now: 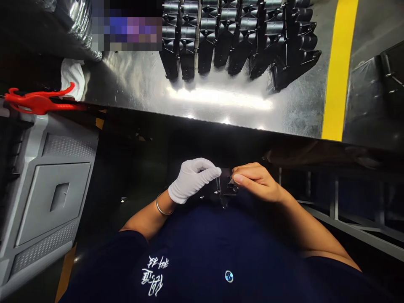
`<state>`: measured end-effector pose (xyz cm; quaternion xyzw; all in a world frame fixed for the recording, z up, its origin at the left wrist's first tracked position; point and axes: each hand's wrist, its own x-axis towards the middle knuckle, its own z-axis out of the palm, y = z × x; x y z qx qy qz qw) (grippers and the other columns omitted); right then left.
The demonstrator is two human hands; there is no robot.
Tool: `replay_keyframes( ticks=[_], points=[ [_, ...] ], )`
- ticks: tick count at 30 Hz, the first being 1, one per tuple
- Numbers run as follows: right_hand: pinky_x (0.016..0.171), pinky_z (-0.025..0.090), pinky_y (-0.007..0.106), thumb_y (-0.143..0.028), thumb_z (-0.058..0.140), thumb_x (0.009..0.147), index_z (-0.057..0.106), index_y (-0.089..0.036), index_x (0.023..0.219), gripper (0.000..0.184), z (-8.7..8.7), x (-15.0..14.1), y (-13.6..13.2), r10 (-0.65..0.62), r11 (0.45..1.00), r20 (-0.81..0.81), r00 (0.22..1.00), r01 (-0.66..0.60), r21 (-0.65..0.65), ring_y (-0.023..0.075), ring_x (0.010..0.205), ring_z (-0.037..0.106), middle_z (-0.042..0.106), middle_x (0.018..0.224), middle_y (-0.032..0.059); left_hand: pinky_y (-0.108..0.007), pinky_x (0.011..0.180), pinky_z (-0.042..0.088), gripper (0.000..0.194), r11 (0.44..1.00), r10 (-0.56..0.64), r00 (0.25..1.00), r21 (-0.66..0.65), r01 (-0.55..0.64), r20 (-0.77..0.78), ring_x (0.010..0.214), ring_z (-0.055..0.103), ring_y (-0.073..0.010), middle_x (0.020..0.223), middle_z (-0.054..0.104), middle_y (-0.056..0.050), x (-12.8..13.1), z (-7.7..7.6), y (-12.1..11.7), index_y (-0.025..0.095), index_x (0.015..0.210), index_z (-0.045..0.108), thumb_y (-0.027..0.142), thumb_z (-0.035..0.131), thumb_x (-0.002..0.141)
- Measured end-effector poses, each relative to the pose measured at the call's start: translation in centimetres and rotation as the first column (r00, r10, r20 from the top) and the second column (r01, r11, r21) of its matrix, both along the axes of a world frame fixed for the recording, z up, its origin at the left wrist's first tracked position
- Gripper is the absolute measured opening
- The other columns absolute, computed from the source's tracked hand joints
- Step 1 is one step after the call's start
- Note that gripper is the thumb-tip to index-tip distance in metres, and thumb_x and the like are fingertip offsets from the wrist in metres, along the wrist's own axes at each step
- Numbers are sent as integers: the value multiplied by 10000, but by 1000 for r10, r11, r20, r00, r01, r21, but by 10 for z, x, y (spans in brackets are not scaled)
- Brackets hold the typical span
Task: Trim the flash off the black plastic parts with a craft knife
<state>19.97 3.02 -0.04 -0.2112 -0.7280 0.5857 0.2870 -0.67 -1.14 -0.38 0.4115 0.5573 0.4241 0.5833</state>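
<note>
My left hand [193, 180], in a white glove, pinches the left edge of a glossy black plastic part [226, 187] between thumb and fingers. The part is held in front of my dark blue shirt, below the bench's front edge; its lower outline melts into the dark background. My right hand [260, 183] is bare, with thumb and forefinger pressed together at the part's right side. Whether a small tool is also in those fingers I cannot make out. Similar black parts [221, 38] stand in several rows on the bench above.
The metal bench [135, 90] carries a yellow stripe [337, 71] on its right. At left, a red plastic tool-like object [38, 102] lies above a grey plastic container [52, 189], near a white cloth [73, 78]. Clear-wrapped items [80, 23] sit behind. A metal frame [337, 210] stands at right.
</note>
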Motion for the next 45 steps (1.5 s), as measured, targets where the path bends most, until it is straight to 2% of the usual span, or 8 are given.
replay_keyframes(
  ticks=[2, 5, 8, 14, 36, 40, 42, 45],
  points=[
    [485, 353, 240, -211, 426, 1036, 529, -168, 701, 353, 0, 1, -1, -60, 998, -10, 998, 60, -1, 102, 504, 433, 460, 589, -12, -243, 541, 428, 335, 999, 8, 1000, 37, -8, -20, 552, 535, -108, 590, 628, -7, -2, 1, 1, 158, 602, 662, 453, 777, 709],
    [488, 369, 240, -193, 444, 1028, 573, -161, 752, 306, -1, 1, -3, -156, 979, 56, 986, 147, 139, 103, 515, 467, 511, 611, 0, -241, 545, 438, 318, 997, 36, 999, 63, -34, -36, 549, 544, -108, 584, 632, -3, -4, 0, 2, 160, 618, 670, 442, 768, 728],
    [484, 355, 239, -153, 464, 1005, 576, -160, 767, 263, -2, 1, -5, -182, 958, 82, 980, 158, 238, 98, 511, 451, 504, 616, -2, -235, 547, 449, 300, 997, 36, 998, 67, -33, -43, 555, 561, -109, 596, 644, -4, -5, -3, 2, 160, 634, 680, 428, 768, 735],
    [504, 366, 236, -109, 481, 980, 578, -156, 788, 220, 0, -1, -6, -204, 932, 63, 977, 174, 318, 101, 526, 461, 503, 625, 0, -237, 539, 461, 324, 998, 30, 998, 50, -27, -57, 555, 570, -116, 593, 648, -10, -3, -5, 1, 157, 635, 684, 455, 763, 733],
    [498, 348, 243, -129, 464, 993, 550, -174, 771, 243, -3, -4, -10, -226, 920, 68, 972, 190, 342, 103, 515, 424, 465, 609, -11, -237, 537, 458, 308, 998, 56, 998, 23, -56, -26, 550, 567, -113, 590, 643, -4, -2, -5, 0, 163, 631, 686, 444, 778, 719],
    [496, 321, 235, -151, 460, 1008, 516, -173, 716, 298, -2, 0, -6, -132, 964, 65, 989, 112, 243, 91, 505, 391, 435, 596, -25, -234, 536, 455, 306, 998, 58, 998, -12, -58, -27, 550, 568, -113, 592, 647, -6, 0, -4, -4, 165, 631, 687, 444, 784, 712],
    [492, 312, 229, -187, 450, 1026, 483, -174, 660, 369, 1, 5, -2, 15, 996, 83, 996, -23, 85, 85, 495, 380, 417, 579, -32, -235, 533, 452, 297, 1000, 3, 999, 3, -3, -42, 552, 575, -118, 597, 656, -12, 0, -2, -4, 166, 618, 688, 430, 785, 712],
    [505, 336, 226, -294, 413, 1063, 543, -159, 675, 431, 5, 11, 4, 226, 968, 25, 974, -221, -116, 90, 499, 422, 449, 572, -23, -243, 540, 454, 276, 993, -79, 993, 77, 86, -83, 553, 582, -124, 606, 671, -22, -3, 1, 0, 170, 603, 695, 407, 779, 719]
  ],
)
